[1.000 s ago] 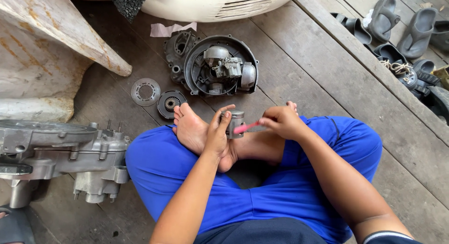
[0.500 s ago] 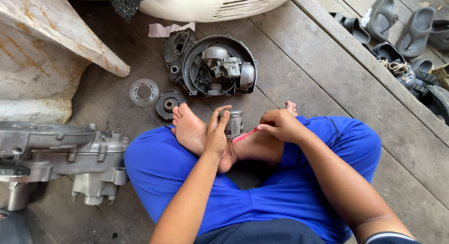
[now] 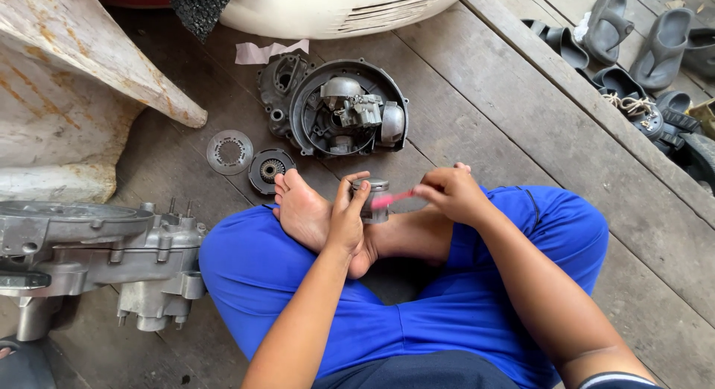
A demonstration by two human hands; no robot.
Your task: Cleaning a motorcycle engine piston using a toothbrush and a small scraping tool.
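The person sits cross-legged on a plank floor point(image 3: 521, 121) in blue trousers, bare foot point(image 3: 302, 210) turned up across the lap. Just above it, the left hand point(image 3: 346, 217) grips a small grey metal cylinder point(image 3: 375, 199), fingers wrapped round its side, holding it upright over the ankle. The right hand point(image 3: 450, 194) pinches the handle of a pink brush point(image 3: 389, 199), its head laid against the cylinder's side; that grip is narrow and closed on the handle.

Judged from this, the cleaning of the cylinder is in hand and not finished: both hands are on it, and it has not been set down with the other parts. How clean it is cannot be told; it is too small in view.

To the left, near the knee, lies a large grey engine casing point(image 3: 89, 247), untouched. Beyond the foot on the floor are a small round hub point(image 3: 269, 169) and, just beside it, a thin toothed disc point(image 3: 229, 150). Farther out sits a round black cover point(image 3: 346, 106) with a carburettor-like part inside it, and a dark housing point(image 3: 279, 83) touching its left edge. A scrap of paper point(image 3: 268, 51) lies past that, under a white body panel point(image 3: 335, 5). Sandals point(image 3: 633, 39) are heaped at the far right, well apart.
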